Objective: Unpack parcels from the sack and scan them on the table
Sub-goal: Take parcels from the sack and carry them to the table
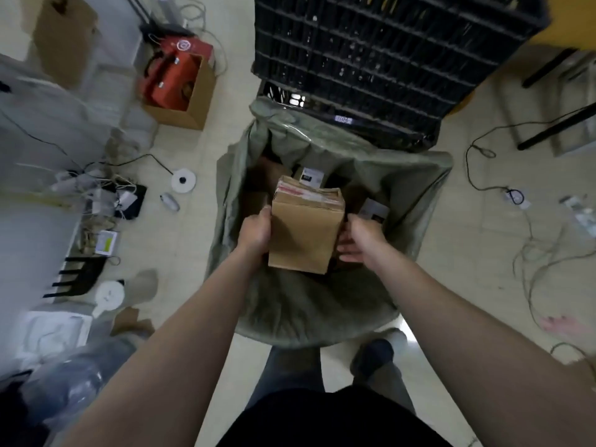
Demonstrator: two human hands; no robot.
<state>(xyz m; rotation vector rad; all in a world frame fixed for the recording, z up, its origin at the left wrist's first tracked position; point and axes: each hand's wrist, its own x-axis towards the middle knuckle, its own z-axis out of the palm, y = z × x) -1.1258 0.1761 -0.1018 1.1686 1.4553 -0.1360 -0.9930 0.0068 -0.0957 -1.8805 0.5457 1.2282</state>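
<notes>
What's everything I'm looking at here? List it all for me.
cardboard parcel: one, brown, held above the sack's mouth
sack: one, grey-green, open on the floor, centre
labelled parcels: at least two, dark, inside sack
crate: one, black, behind sack
open carton: one, brown, upper left, holds red bag
cables: many, tangled on the left
left hand: holds parcel's left side
right hand: fingers against parcel's right side

We look down on a pale tiled floor (451, 253). The open green sack (322, 317) stands on it, with a black crate (387, 59) just behind. A cardboard box (193, 108), a white disc (183, 180) and loose cables (532, 269) lie around.
</notes>
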